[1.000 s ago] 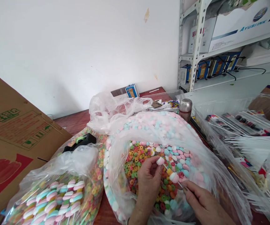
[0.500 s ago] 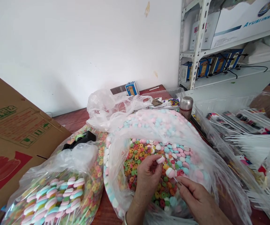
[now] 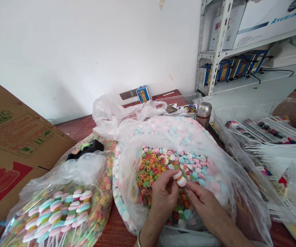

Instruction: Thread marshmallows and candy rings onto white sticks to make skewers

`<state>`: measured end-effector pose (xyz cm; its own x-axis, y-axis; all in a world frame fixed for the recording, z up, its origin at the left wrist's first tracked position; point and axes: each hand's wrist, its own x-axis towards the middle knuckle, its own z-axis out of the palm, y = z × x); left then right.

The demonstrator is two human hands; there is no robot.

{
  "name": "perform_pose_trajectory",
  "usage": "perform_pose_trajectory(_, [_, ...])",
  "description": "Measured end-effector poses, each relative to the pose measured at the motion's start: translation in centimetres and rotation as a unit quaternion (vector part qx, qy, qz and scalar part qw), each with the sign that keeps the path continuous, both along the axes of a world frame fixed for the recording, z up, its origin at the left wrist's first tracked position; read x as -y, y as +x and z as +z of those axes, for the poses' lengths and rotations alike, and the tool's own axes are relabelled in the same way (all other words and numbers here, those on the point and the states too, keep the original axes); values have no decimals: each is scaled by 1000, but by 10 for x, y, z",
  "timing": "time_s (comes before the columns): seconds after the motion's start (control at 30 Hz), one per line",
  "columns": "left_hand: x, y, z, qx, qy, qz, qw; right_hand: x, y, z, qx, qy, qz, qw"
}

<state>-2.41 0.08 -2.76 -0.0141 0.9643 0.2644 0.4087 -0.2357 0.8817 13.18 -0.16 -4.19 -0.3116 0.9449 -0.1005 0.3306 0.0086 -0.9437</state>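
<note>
Two hands working | my left hand [image 3: 164,195] pinches marshmallow twist candy [image 3: 179,178] | my right hand [image 3: 207,209] half closed just beside it, grip unclear | both over plastic bag [image 3: 126,181]

Bright, even light fills the white wall [image 3: 86,51], a soft shadow falls low beside the carton [image 3: 16,137], glare sheens the plastic bag [image 3: 230,178], and the wide lens bends the shelf [image 3: 216,44] near the frame's edge.
</note>
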Motion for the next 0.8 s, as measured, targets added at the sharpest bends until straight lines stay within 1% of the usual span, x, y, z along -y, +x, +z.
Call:
perform_pose_trajectory(0.07, [5,1,-1,41,-8,2,999,-1,-2,-2,6,19,-9,1000])
perform_pose_trajectory(0.1, [8,1,-2,84,-24,12,996,-1,-2,-4,12,24,-24,999])
perform_pose_trajectory(0.13, [10,2,-3,143,-44,30,988,0,-1,-4,23,29,-39,999])
perform_pose_trajectory(0.17, [12,4,-3,215,-66,55,973,2,-1,-4,36,36,-51,997])
perform_pose_trajectory(0.23, [14,8,1,363,-107,95,921,8,-2,-1,63,64,-44,995])
perform_pose_trajectory(0.27, [14,11,4,424,-127,101,891,13,-3,1,73,83,-24,994])
perform_pose_trajectory(0.3, [14,14,8,473,-147,97,863,18,-5,4,81,101,1,992])
perform_pose_trajectory(0.37, [14,19,19,539,-177,91,819,29,-9,7,98,127,37,986])
perform_pose_trajectory(0.43, [14,23,28,577,-179,108,790,40,-12,6,126,157,39,979])
perform_pose_trajectory(0.47, [14,25,31,587,-174,118,782,45,-13,3,140,179,33,973])
perform_pose_trajectory(0.53, [17,29,35,593,-163,126,778,53,-13,-4,163,231,23,959])
perform_pose_trajectory(0.6, [20,34,35,593,-163,130,777,59,-13,-12,176,276,9,945])
perform_pose_trajectory(0.67, [25,39,33,603,-173,137,767,62,-14,-20,186,307,-15,933])
perform_pose_trajectory(0.73, [31,43,30,613,-178,135,758,64,-16,-26,189,331,-34,924])
perform_pose_trajectory(0.8, [36,47,28,617,-178,124,756,64,-19,-28,182,342,-40,921])
